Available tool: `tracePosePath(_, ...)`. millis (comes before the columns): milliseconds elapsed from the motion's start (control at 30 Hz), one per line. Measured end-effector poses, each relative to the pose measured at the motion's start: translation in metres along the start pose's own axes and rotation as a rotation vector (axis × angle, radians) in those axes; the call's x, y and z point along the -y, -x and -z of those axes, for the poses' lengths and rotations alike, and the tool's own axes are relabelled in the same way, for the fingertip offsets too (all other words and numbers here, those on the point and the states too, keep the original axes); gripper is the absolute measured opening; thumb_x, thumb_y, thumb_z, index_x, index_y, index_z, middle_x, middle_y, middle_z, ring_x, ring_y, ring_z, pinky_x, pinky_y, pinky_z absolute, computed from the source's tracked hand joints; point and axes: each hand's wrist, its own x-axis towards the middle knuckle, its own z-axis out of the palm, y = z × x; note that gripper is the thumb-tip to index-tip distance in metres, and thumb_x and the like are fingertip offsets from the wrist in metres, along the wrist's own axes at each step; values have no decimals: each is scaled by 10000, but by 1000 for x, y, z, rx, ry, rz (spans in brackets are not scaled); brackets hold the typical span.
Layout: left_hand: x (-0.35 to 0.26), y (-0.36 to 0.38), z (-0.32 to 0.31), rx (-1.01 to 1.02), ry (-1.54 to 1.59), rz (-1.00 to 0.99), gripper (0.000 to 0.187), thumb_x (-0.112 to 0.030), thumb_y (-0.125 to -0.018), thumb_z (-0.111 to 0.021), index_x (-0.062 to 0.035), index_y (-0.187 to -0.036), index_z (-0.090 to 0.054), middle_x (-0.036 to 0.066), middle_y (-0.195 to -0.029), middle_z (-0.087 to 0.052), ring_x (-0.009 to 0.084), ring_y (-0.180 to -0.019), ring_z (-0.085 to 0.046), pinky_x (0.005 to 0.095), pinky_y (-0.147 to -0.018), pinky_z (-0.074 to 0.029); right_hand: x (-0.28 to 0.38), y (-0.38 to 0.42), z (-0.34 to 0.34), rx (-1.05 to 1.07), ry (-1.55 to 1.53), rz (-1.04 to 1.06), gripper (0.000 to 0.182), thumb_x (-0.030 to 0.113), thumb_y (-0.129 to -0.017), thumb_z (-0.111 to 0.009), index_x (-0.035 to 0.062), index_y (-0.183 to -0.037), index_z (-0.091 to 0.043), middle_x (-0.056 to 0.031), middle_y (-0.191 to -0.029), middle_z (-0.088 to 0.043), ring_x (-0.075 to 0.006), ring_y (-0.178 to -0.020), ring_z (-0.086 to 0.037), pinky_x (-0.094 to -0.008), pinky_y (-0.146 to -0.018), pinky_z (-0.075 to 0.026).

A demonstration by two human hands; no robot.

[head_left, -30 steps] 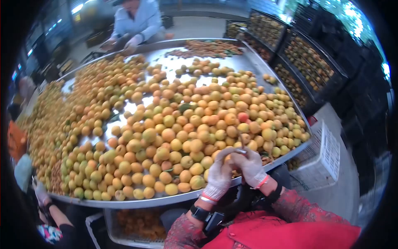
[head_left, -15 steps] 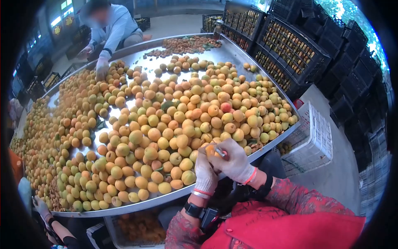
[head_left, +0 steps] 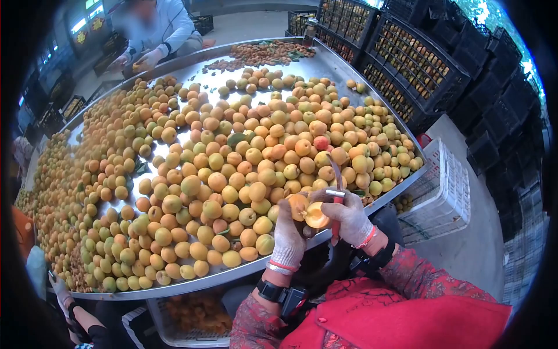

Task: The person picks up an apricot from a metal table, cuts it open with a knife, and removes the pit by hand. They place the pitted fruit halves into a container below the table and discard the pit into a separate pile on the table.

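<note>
At the near edge of the metal table, my gloved left hand (head_left: 288, 235) grips one half of a split apricot (head_left: 299, 205). My gloved right hand (head_left: 350, 218) holds a curved knife (head_left: 336, 174) with a red handle, its blade pointing up and away. The same right hand's fingers also pinch the other apricot half (head_left: 317, 216), its cut face showing. Both halves are side by side, close together. Heaped whole apricots (head_left: 256, 190) lie just beyond my hands. Below the halves is a small dark spot that I cannot make out.
A metal table rim (head_left: 232, 278) runs in front of me. Under it sits a crate of orange pieces (head_left: 195, 314). To the right stand a white crate (head_left: 444, 192) and stacked black crates (head_left: 415, 58). A co-worker (head_left: 157, 29) works across the table; another person's hand (head_left: 61, 291) is lower left.
The apricot has come apart into two halves, one in each hand. The knife has swung upright, its blade now clear of the fruit. Across the table, the co-worker's hand has drawn back from the pile.
</note>
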Motion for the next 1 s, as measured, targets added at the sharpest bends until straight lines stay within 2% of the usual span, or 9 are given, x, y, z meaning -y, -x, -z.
tracePosePath(67,-2,-4,-1,-8,26,31,592,-588,-977,-427,-52,-1205,-528,62,-1020,-635,169,-741,-609,259,-531,-452,-6,-6,6,42,-101,15,319,113,-837,-610,-16,-1127,-640,-100,-1031,-661,-173,-877,-654,-321,-823,-558)
tracePosePath(200,7,-21,37,135,144,75,646,-605,-952,-460,-58,-1295,-477,115,-1222,-575,267,-1047,-593,380,-798,-522,-4,-5,8,88,-515,-43,354,46,-804,-595,-46,-1146,-615,-118,-991,-673,-208,-950,-672,-373,-914,-543)
tracePosePath(267,13,-22,32,123,216,54,680,-618,-942,-464,-62,-1333,-443,140,-1299,-534,312,-1157,-556,448,-924,-498,-2,-6,6,-31,-140,-21,344,56,-813,-619,-46,-1141,-619,-103,-990,-678,-190,-949,-666,-346,-909,-535)
tracePosePath(333,11,-16,19,111,247,36,701,-626,-941,-456,-68,-1361,-413,157,-1344,-496,341,-1213,-515,501,-1004,-448,-18,-16,8,-81,161,213,316,61,-832,-654,-31,-1134,-634,-67,-975,-683,-135,-922,-645,-280,-865,-519)
tracePosePath(500,7,-10,14,168,259,15,696,-633,-951,-420,-95,-1391,-388,167,-1366,-471,367,-1251,-477,571,-1038,-409,-26,-25,11,-84,179,254,246,38,-873,-636,-10,-1114,-648,-36,-980,-677,-94,-865,-619,-248,-797,-508)
tracePosePath(633,6,-7,12,111,156,19,667,-613,-958,-430,-97,-1380,-406,146,-1274,-528,316,-1155,-556,507,-953,-498,-6,-24,3,-169,48,235,215,58,-911,-627,-1,-1118,-628,-41,-905,-673,-96,-792,-626,-236,-768,-505)
tracePosePath(767,8,-5,12,66,-125,-41,495,-432,-1002,-456,-69,-1338,-461,102,-1107,-587,202,-997,-620,360,-845,-551,30,-11,-2,-159,-62,207,200,147,-982,-510,-8,-1094,-568,-71,-591,-581,-151,-464,-547,-262,-455,-444)
tracePosePath(800,9,-4,11,90,-240,-95,445,-368,-1009,-445,-61,-1331,-469,97,-1108,-580,185,-998,-610,336,-848,-542,34,-12,-6,-180,-92,218,218,170,-998,-477,-8,-1086,-567,-55,-502,-490,-155,-366,-446,-282,-392,-385)
tracePosePath(1000,-3,18,-20,134,-201,4,435,-137,-944,-494,-74,-1366,-410,124,-1131,-559,195,-991,-602,328,-842,-529,44,-22,-10,-160,-396,357,148,164,-968,-560,37,-957,-634,11,-476,-368,-111,-366,-309,-296,-394,-261)
